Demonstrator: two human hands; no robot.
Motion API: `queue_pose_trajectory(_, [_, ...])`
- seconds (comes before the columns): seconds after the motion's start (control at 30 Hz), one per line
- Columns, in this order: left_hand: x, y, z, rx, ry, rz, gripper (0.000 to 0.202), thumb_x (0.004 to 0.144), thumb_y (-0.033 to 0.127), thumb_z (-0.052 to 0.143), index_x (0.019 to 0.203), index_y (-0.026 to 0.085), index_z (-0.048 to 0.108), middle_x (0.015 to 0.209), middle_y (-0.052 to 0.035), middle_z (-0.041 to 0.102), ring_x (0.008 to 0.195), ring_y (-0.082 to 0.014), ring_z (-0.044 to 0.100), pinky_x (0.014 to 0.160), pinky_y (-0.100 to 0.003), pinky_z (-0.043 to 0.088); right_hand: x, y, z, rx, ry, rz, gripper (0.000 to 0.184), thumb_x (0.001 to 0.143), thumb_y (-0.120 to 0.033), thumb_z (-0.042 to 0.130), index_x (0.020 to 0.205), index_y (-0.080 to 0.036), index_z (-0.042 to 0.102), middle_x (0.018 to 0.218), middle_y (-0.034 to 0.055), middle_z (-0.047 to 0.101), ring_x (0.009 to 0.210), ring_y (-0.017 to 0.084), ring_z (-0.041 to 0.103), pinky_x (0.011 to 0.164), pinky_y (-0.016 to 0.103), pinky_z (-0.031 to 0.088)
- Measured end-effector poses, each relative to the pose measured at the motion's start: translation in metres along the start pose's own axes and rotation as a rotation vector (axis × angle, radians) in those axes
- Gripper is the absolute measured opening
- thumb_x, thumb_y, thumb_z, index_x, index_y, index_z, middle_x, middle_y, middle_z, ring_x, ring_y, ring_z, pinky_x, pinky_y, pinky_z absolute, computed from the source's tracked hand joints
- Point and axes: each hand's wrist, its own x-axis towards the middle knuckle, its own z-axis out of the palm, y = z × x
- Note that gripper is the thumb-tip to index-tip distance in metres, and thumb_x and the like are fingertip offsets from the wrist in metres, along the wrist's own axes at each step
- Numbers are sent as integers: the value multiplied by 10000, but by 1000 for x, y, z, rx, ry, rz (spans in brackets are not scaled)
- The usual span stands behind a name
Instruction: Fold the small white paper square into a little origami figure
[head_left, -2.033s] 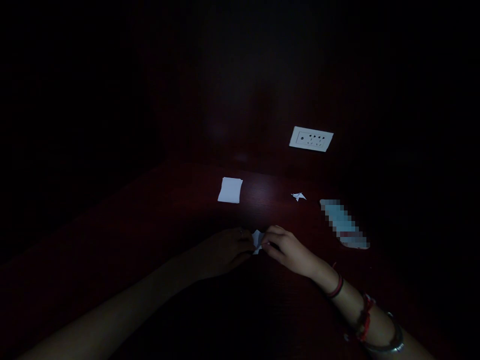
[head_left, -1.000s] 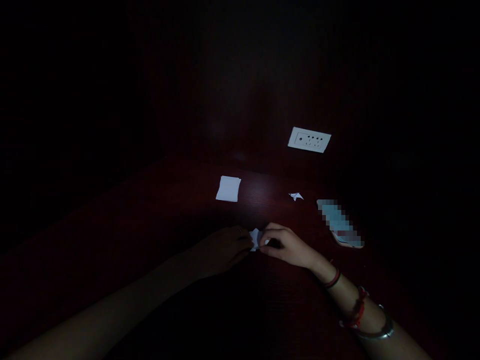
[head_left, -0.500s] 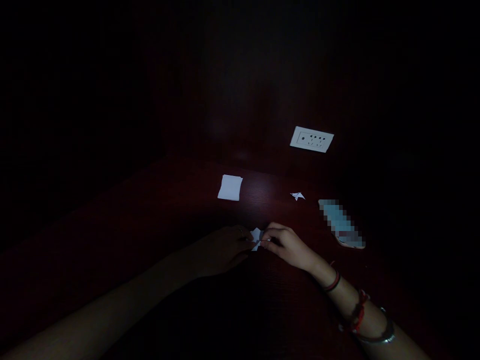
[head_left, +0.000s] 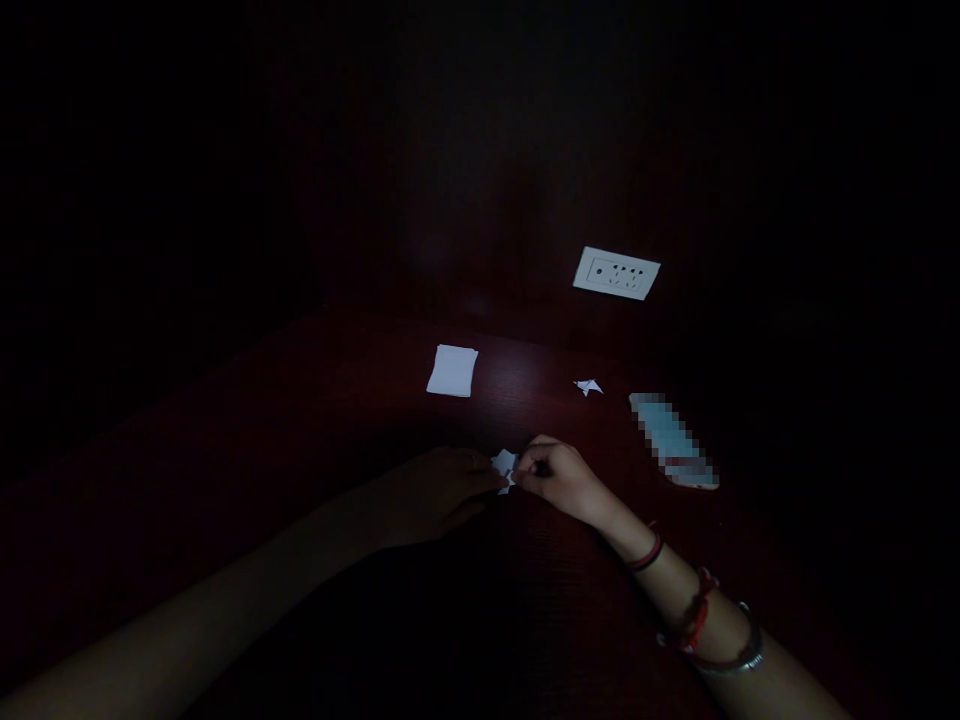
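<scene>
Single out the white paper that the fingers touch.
The creased piece between the left hand and right hand; the flat stack and folded figure lie beyond, untouched.

Very dim overall, falling to near black at left, right and top. Lit mostly mid-frame, source out of view. Brightest on paper stack [head_left: 453, 371], origami bird [head_left: 589, 386] and wall socket plate [head_left: 616, 274], with soft glare on dark red surface [head_left: 525, 365] just right of the stack. Heavily shadowed at left fingers [head_left: 484, 484], better lit at right fingers [head_left: 534, 484]. Too dim to read folds on small folded paper [head_left: 505, 462] between them. Pixelated over phone [head_left: 673, 440]. Reasonably sharp at socket holes.
</scene>
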Motion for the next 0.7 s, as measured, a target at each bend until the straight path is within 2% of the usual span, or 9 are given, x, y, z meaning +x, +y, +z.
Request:
queue_pose_trajectory(0.3, [1, -11, 19, -21, 66, 42, 310, 820, 220, 427, 1124, 271, 464, 1118, -10, 499, 1011, -170, 461, 863, -315, 354, 1, 1, 0, 9, 23, -29, 27, 661, -155, 592, 688, -157, 587, 681, -10, 495, 624, 88, 470, 577, 199, 373])
queue_pose_trajectory(0.4, [-2, -10, 16, -15, 54, 51, 333, 821, 221, 423, 1150, 271, 436, 1127, -12, 497, 1019, -179, 458, 864, -327, 353, -1, 1, -1, 23, 8, -68, 41, 686, -163, 580, 723, -163, 599, 710, -2, 496, 644, 91, 475, 593, 205, 381])
queue_pose_trajectory(0.53, [-6, -8, 10, 6, 48, -8, 386, 813, 262, 439, 1195, 248, 382, 1168, -41, 469, 1026, -203, 455, 853, -351, 363, -4, 2, -4, 57, -45, -156, 39, 704, -180, 577, 725, -164, 606, 748, 8, 504, 680, 98, 486, 613, 210, 393])
queue_pose_trajectory(0.7, [-9, -10, 16, -4, 43, 32, 327, 817, 239, 431, 1142, 267, 440, 1157, -15, 477, 1062, -195, 423, 885, -348, 333, -6, -3, -8, 42, -91, -235, 54, 718, -167, 567, 723, -164, 621, 796, 20, 517, 736, 108, 498, 664, 221, 400])
